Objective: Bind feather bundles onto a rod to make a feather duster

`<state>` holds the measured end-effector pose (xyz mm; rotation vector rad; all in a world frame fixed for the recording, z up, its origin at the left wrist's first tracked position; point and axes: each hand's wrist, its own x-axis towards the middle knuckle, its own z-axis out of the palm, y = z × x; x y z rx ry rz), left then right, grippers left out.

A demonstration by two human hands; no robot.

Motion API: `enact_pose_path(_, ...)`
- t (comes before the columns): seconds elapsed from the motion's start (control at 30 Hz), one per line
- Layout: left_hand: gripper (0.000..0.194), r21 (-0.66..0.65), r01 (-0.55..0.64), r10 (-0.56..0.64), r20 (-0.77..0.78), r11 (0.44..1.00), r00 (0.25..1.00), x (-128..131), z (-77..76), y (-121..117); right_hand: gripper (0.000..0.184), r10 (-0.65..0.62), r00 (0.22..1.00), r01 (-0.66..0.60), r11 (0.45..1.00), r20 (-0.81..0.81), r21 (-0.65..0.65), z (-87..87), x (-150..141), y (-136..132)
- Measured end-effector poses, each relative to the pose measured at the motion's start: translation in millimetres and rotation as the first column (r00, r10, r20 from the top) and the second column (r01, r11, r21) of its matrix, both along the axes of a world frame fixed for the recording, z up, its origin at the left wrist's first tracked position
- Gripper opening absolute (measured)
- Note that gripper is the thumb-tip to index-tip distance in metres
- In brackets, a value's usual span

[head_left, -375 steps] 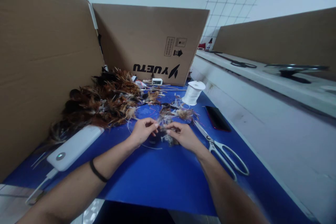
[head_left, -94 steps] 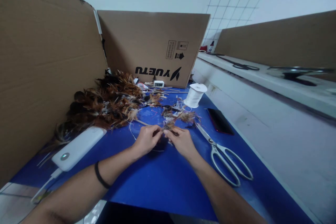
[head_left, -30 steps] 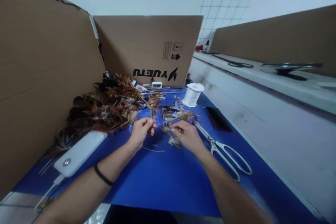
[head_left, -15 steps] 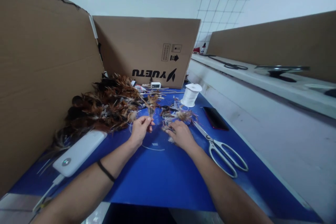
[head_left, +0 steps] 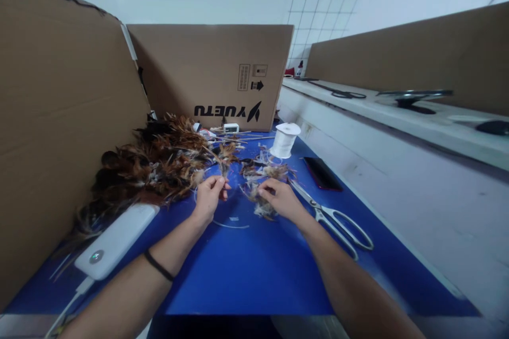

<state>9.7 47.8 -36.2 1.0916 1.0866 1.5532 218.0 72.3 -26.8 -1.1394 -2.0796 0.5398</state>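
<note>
My left hand (head_left: 209, 197) pinches the stem of a brown feather (head_left: 225, 158) and holds it upright above the blue table top (head_left: 246, 270). My right hand (head_left: 281, 199) is closed on a small bunch of feathers (head_left: 260, 202) that rests on the blue surface. A loop of thin clear line (head_left: 226, 224) lies between and below the two hands. To the left of my left hand lies a large pile of brown and black feathers (head_left: 155, 161).
White-handled scissors (head_left: 338, 220) lie right of my right hand. A white thread spool (head_left: 283, 140) and a dark phone (head_left: 320, 173) sit further back. A white power bank (head_left: 115, 240) lies front left. Cardboard panels (head_left: 59, 116) wall the left and back.
My hands were together on one feather bundle; they have since parted. The left now holds a single feather up, and the right stays on the bunch, shifting slightly. The view drifted a little.
</note>
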Motion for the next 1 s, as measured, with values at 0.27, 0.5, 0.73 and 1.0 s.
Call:
enact_pose_path(0.27,0.028,-0.037,0.133,-0.132,0.046,0.990,0.990,5,2.9,-6,0.023,0.000,0.960,-0.096,0.940,-0.280,-0.328,14.3,3,-9)
enact_pose_path(0.5,0.031,-0.144,0.406,-0.393,0.107,0.903,0.913,15,5.8,-18,0.023,0.038,0.907,-0.226,0.885,-0.420,-0.406,16.4,-2,-16)
enact_pose_path(0.73,0.029,-0.175,0.459,-0.445,0.116,0.871,0.888,17,2.1,-20,0.022,0.046,0.889,-0.299,0.812,-0.455,-0.502,10.2,-7,-19)
enact_pose_path(1.0,0.025,-0.165,0.377,-0.360,0.125,0.912,0.925,10,4.4,-15,0.029,-0.087,0.866,-0.210,0.831,-0.493,-0.515,14.6,-4,-16)
